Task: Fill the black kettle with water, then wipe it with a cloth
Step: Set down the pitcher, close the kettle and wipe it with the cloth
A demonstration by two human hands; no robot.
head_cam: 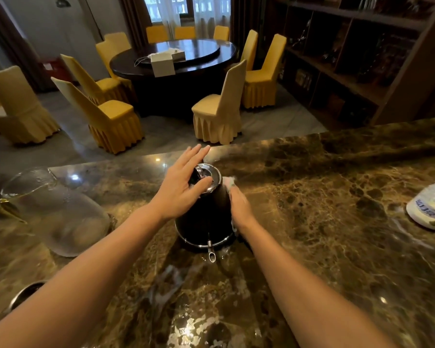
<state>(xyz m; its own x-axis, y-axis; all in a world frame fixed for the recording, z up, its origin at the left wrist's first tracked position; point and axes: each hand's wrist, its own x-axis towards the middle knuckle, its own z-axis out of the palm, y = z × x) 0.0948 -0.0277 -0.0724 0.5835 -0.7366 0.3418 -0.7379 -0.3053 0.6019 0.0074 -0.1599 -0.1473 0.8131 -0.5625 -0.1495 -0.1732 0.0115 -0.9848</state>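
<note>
In the head view, the black kettle (204,217) is seen standing on the marble counter (312,222), its spout (211,256) turned toward the person. The left hand (183,183) is laid flat on the chrome lid (211,172) — fingers straight and spread. The right hand (239,207) is pressed to the kettle's right flank over a white cloth (228,182); whether its fingers curl round the cloth cannot be told — they are blurred. A glass jug (55,212) is seen at the left, well apart.
</note>
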